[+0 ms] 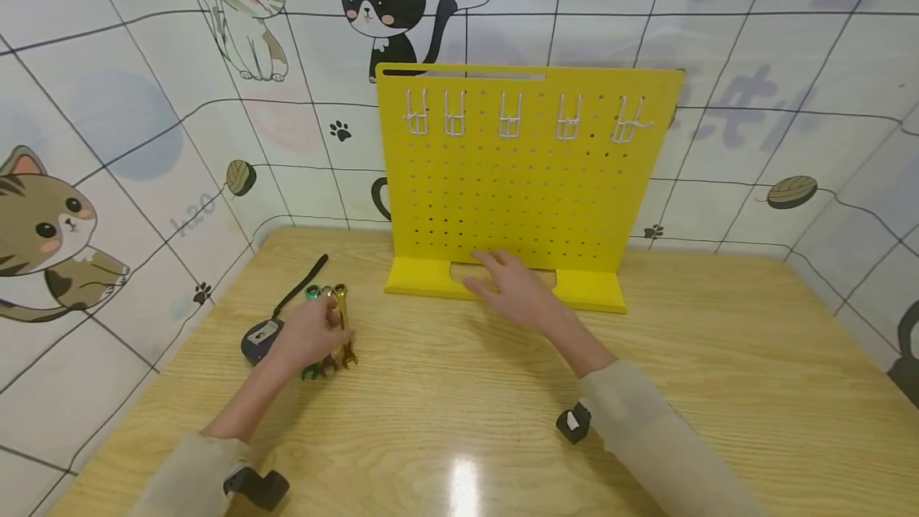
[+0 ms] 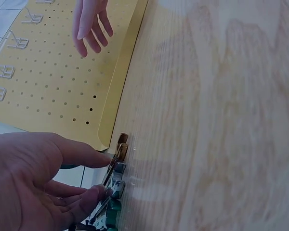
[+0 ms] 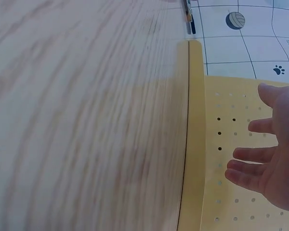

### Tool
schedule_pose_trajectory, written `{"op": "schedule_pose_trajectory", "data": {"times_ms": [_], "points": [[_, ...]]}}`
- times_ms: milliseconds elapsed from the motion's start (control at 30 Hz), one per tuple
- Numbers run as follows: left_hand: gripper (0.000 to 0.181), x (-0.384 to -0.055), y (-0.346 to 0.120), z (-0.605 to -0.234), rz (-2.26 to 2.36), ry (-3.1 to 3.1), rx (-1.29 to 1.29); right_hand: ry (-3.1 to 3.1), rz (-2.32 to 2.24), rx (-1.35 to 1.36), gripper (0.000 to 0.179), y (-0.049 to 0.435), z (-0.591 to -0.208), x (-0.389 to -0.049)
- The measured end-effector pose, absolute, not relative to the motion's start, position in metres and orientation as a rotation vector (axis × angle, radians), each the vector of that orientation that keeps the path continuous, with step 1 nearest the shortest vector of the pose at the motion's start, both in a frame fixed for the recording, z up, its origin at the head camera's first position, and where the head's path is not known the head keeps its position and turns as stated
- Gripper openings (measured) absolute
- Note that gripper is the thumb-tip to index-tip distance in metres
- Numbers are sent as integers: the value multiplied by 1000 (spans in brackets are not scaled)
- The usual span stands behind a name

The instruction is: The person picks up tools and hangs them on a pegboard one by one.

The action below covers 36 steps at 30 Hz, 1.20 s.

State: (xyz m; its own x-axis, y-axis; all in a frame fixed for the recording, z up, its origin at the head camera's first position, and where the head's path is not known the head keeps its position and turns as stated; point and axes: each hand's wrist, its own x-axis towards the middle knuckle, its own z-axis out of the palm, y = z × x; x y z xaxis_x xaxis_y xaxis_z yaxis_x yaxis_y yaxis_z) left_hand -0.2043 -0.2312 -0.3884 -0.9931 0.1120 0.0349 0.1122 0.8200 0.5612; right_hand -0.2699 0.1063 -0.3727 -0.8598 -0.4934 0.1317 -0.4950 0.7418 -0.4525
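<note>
Three combination wrenches lie side by side at the left of the table: a green wrench point(image 1: 311, 373), a silver wrench point(image 1: 328, 290) and a gold wrench point(image 1: 341, 301). My left hand point(image 1: 310, 333) is over them, its thumb and forefinger bent to either side of the gold wrench's shaft. In the left wrist view, the left thumb point(image 2: 94, 156) touches the gold wrench. A yellow pegboard point(image 1: 517, 174) stands at the back. My right hand point(image 1: 513, 290) is in front of its lower part, fingers spread and holding nothing; whether it touches the board is unclear.
A dark tape measure point(image 1: 262, 337) with a black strap point(image 1: 301, 286) lies just left of the wrenches. Several white wire hooks point(image 1: 510, 116) hang along the pegboard's upper part. A tiled, cat-patterned wall point(image 1: 316, 142) borders the wooden table point(image 1: 445, 389).
</note>
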Motion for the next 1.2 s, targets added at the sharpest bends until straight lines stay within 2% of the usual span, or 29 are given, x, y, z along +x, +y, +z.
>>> {"op": "schedule_pose_trajectory", "data": {"times_ms": [733, 1200], "points": [[16, -201, -217, -394, -1011, -2985, -7, -2919, 855, 858, 68, 79, -377, -273], [21, -200, -221, -391, -1171, -3046, 34, -2902, 1060, 897, 59, 56, -386, -279]]}}
